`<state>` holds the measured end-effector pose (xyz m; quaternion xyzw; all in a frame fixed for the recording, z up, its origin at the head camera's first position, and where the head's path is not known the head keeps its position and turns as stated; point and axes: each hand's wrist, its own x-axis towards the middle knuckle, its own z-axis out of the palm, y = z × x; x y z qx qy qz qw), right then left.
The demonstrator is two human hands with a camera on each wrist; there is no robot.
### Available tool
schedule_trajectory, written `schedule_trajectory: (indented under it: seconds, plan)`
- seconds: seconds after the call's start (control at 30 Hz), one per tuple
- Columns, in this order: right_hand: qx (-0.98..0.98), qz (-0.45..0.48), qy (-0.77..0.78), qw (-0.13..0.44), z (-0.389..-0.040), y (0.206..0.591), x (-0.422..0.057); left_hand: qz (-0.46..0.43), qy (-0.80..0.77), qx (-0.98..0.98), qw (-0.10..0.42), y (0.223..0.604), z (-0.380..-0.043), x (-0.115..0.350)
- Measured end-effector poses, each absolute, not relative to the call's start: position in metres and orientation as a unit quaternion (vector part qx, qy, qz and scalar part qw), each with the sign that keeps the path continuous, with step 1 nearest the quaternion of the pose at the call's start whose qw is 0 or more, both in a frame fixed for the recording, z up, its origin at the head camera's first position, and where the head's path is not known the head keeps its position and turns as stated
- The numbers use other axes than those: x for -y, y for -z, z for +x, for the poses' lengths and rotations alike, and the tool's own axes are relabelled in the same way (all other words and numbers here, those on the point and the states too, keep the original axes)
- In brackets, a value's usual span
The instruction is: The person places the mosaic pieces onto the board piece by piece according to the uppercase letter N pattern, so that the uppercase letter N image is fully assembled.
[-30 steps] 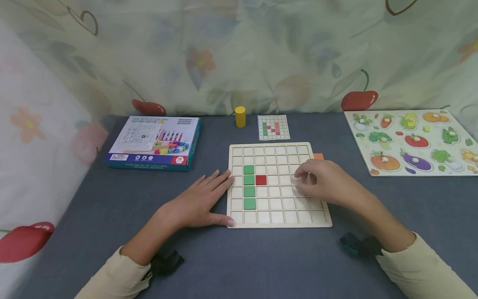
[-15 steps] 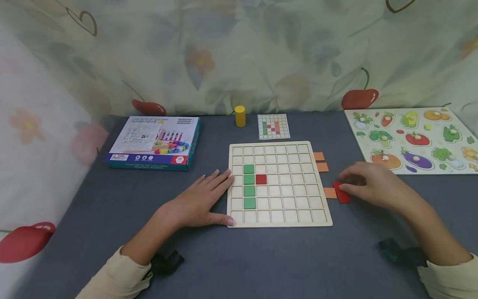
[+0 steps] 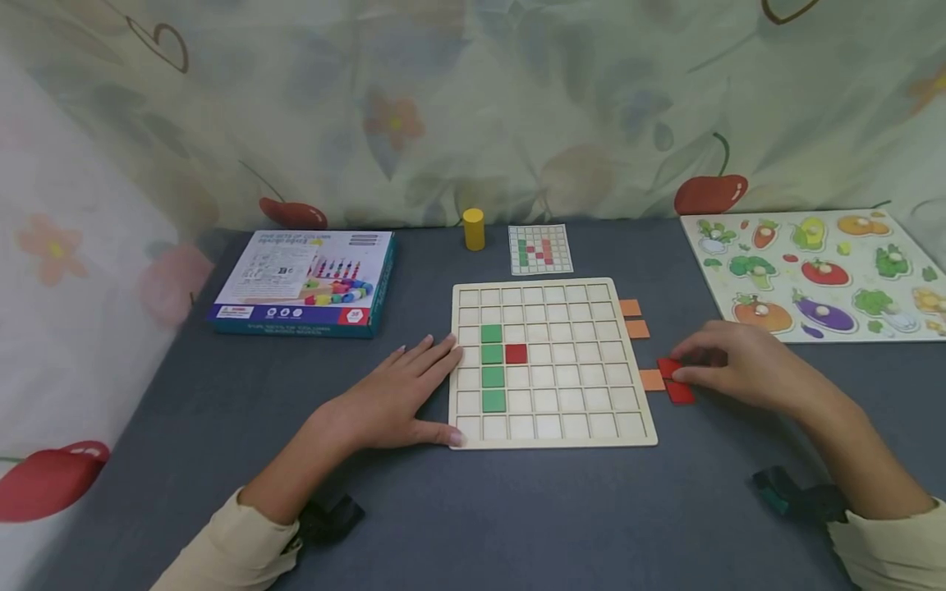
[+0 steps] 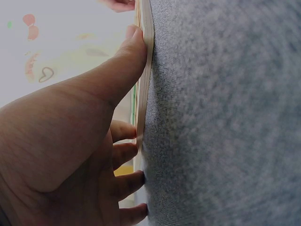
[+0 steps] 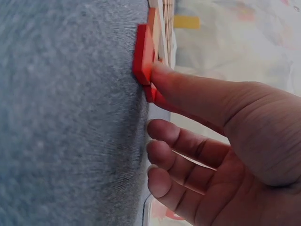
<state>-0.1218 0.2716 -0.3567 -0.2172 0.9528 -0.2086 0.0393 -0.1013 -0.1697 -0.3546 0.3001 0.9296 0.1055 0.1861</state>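
A wooden grid board (image 3: 547, 432) lies in the middle of the table, with several green tiles (image 3: 493, 377) in one column and a red tile (image 3: 516, 354) beside them. At the board's left edge rests my left hand (image 3: 395, 398), fingers spread and fairly straight, thumb on the near corner. Right of the board, my right hand (image 3: 746, 369) pinches a small red tile (image 3: 668, 366) between thumb and index finger, low at the table. A second red tile (image 3: 681, 393) lies just nearer to me; the right wrist view shows it (image 5: 143, 54) by the thumb tip.
Three orange tiles (image 3: 637, 329) lie along the board's right edge. Behind the board are a small patterned grid card (image 3: 540, 249) and a yellow cylinder (image 3: 474, 230). A boxed set (image 3: 303, 279) sits back left, a vegetable puzzle board (image 3: 828, 279) back right.
My right hand has moved right, from over the board to the red tiles beside it. The two red tiles now show apart, one further back. My left hand has stayed put.
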Motion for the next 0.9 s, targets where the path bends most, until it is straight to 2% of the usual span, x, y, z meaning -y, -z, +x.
schedule_trajectory:
  seconds: [0.37, 0.9]
  plan:
    - [-0.954, -0.22, 0.198, 0.047, -0.122, 0.355, -0.268, 0.302, -0.106, -0.929, 0.184, 0.355, -0.101, 0.17]
    - [-0.952, -0.224, 0.207, 0.01, -0.118, 0.353, -0.256, 0.297, -0.101, -0.93, 0.19, 0.354, -0.102, 0.169]
